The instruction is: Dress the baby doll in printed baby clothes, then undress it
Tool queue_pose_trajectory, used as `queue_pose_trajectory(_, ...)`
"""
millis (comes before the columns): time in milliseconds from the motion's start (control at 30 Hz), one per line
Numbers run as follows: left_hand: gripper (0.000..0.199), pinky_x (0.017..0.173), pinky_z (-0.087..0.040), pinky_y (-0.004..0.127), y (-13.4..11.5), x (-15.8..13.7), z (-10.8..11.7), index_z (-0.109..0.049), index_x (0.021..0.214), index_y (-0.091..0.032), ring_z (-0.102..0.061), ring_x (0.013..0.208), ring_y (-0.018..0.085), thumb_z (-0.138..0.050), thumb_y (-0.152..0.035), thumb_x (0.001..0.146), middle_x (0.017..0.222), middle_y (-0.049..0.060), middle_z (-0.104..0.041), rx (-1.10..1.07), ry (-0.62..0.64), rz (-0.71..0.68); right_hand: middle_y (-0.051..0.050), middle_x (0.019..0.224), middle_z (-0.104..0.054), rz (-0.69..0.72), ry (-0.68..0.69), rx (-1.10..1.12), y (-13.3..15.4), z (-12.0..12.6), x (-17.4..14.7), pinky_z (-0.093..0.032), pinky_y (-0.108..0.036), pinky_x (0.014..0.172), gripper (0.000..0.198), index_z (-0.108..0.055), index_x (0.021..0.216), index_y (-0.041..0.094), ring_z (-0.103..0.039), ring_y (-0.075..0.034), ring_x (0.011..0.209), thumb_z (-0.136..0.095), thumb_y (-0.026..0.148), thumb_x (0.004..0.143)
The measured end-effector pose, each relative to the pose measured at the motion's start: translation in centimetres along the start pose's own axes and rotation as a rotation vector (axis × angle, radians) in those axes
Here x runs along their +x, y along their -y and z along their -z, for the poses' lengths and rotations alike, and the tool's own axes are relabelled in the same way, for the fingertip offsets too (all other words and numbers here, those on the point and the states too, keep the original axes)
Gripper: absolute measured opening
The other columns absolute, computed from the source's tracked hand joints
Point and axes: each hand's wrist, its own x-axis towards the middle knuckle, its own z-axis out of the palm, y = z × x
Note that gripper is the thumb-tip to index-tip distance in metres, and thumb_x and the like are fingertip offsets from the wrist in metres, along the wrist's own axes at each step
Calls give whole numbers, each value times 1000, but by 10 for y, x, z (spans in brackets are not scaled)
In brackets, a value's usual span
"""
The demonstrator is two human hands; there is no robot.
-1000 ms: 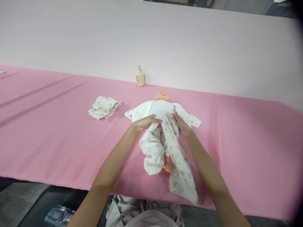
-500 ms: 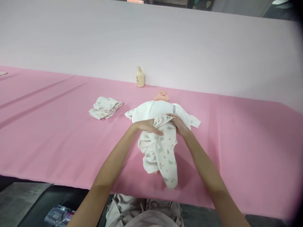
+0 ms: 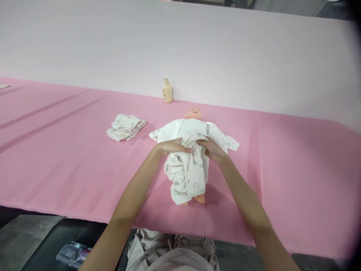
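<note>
A baby doll (image 3: 193,113) lies on its back, head away from me, in a white top (image 3: 176,128) with printed sleeves. White baby pants (image 3: 184,171) with a small green print cover its lower body and legs. Both feet show below the hems, the bare foot (image 3: 200,198) on the right most clearly. At the bunched waist, my left hand (image 3: 175,146) is closed on the cloth from the left, thumb on top. My right hand (image 3: 214,148) grips the bunched fabric from the right, some fingertips hidden in the folds.
A folded printed cloth (image 3: 126,127) lies left of the doll on the pink table cover (image 3: 70,158). Behind stands a cream pump bottle (image 3: 167,92) against the white wall (image 3: 225,56). A black chair (image 3: 42,244) holding a clear plastic package (image 3: 73,255) is below the table's front edge.
The pants leg on the right, which hung past the foot toward me, has been drawn up and gathered. The foot on that side now shows. Both hands stay at the waist.
</note>
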Motion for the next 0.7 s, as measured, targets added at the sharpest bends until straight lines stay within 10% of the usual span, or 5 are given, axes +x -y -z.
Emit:
queue_pose_trajectory(233, 42, 77, -54, 32, -2, 0, 1, -66, 109, -13, -67, 93, 25, -71, -37, 75, 103, 13, -70, -128, -101, -127, -5, 110, -68, -120, 137, -274, -4, 8, -6, -52, -34, 85, 49, -66, 110, 24, -64, -24, 99, -81, 29, 64)
queue_pose_trajectory(500, 55, 88, -50, 34, 4, 0, 2, -64, 114, -16, -65, 102, 25, -81, -31, 64, 109, 11, -69, -169, 138, 23, -5, 107, -69, 92, 56, -116, -7, 2, 0, -50, -32, 83, 47, -65, 113, 22, -65, -21, 94, -76, 26, 67)
queue_pose_trajectory(700, 51, 91, -48, 36, -8, -5, -2, -62, 114, -8, -62, 105, 28, -74, -36, 73, 107, 17, -69, -236, -80, -140, -6, 105, -70, 43, 99, -9, -8, -5, -3, -51, -34, 84, 39, -67, 106, 22, -65, -22, 95, -76, 35, 70)
